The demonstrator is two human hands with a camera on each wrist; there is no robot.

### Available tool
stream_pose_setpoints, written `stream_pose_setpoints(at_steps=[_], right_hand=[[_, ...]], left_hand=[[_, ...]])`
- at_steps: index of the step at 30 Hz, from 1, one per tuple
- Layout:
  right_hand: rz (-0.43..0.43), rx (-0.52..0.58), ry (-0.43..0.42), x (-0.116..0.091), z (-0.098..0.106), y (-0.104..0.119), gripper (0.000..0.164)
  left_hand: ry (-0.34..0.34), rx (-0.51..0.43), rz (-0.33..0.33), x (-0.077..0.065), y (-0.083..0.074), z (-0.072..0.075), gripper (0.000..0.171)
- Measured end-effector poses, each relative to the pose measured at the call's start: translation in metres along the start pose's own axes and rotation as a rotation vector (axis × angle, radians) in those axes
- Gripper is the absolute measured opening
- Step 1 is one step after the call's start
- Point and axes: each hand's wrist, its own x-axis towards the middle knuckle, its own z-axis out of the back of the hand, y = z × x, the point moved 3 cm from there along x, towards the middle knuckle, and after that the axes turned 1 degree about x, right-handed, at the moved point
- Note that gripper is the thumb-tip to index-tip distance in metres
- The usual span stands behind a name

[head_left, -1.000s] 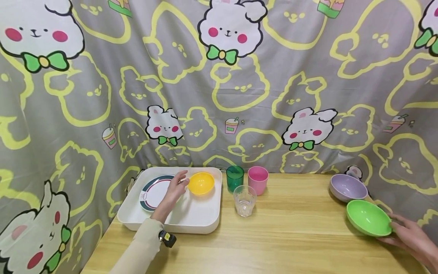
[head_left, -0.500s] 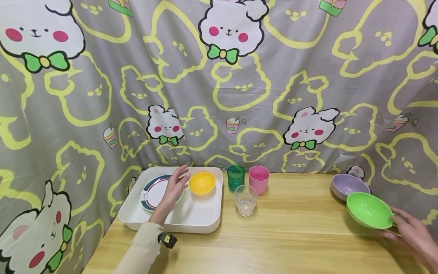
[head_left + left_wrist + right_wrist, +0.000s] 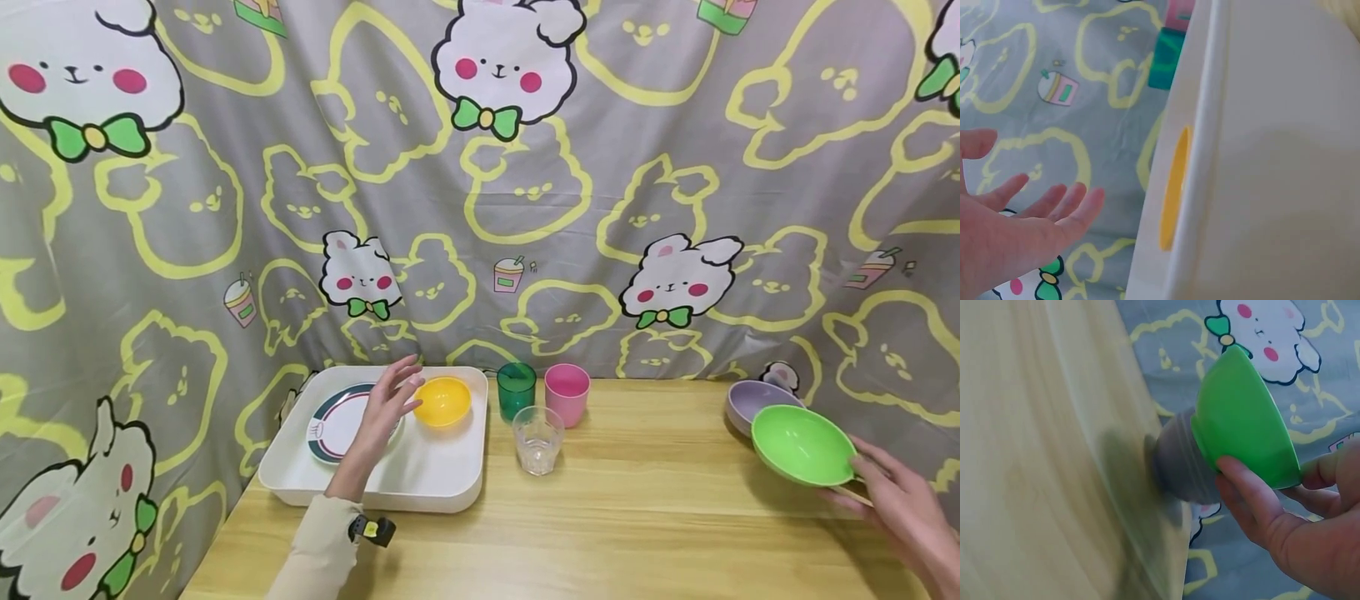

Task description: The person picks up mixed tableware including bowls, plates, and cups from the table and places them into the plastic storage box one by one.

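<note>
My right hand pinches the near right rim of a green bowl, thumb at the rim and fingers beneath. The bowl is held above the table and overlaps a purple bowl standing behind it. In the right wrist view the green bowl tilts in front of the purple bowl. My left hand hovers over the white tray with fingers spread and nothing in them. Inside the tray lie a yellow bowl, just right of the fingers, and a green-rimmed plate, partly hidden by the hand.
Right of the tray stand a dark green cup, a pink cup and a clear glass. A patterned curtain hangs behind the wooden table.
My right hand has raised the green bowl and brought it slightly left, so it covers more of the purple bowl. The left hand has shifted only slightly, its fingers still spread.
</note>
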Motion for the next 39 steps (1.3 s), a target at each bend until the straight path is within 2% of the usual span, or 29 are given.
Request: stream_pose_setpoints(at_steps=[2, 3, 6, 9, 11, 14, 16, 31, 36, 39], right_hand=[[-0.026, -0.071, -0.047, 0.001, -0.004, 0.004, 0.069], [-0.033, -0.089, -0.061, 0.002, -0.006, 0.006, 0.07], [-0.032, -0.065, -0.068, 0.002, -0.012, 0.009, 0.072], [-0.013, 0.003, -0.047, 0.002, -0.018, 0.011, 0.07], [0.014, 0.082, -0.017, 0.002, -0.02, 0.01, 0.06], [0.045, 0.145, 0.018, -0.001, -0.025, 0.01, 0.04], [0.054, 0.171, 0.032, -0.001, -0.029, 0.011, 0.032], [0.087, 0.283, 0.118, 0.003, -0.065, 0.017, 0.035], [0.104, 0.281, 0.129, 0.008, -0.076, 0.019, 0.036], [0.126, 0.295, 0.147, 0.01, -0.083, 0.02, 0.036]], left_hand=[[0.018, -0.006, -0.017, -0.001, -0.002, -0.002, 0.051], [0.026, -0.01, -0.024, -0.002, -0.002, -0.003, 0.05], [0.047, -0.024, -0.054, -0.005, -0.003, -0.006, 0.051], [0.059, -0.028, -0.081, -0.008, -0.007, -0.01, 0.05], [0.069, -0.025, -0.098, -0.01, -0.009, -0.014, 0.049], [0.085, -0.011, -0.116, -0.012, -0.014, -0.019, 0.049], [0.089, -0.012, -0.119, -0.013, -0.015, -0.022, 0.05], [0.125, -0.088, -0.128, -0.015, -0.02, -0.044, 0.048], [0.115, -0.136, -0.148, -0.014, -0.02, -0.051, 0.046], [0.136, -0.15, -0.166, -0.013, -0.02, -0.057, 0.046]])
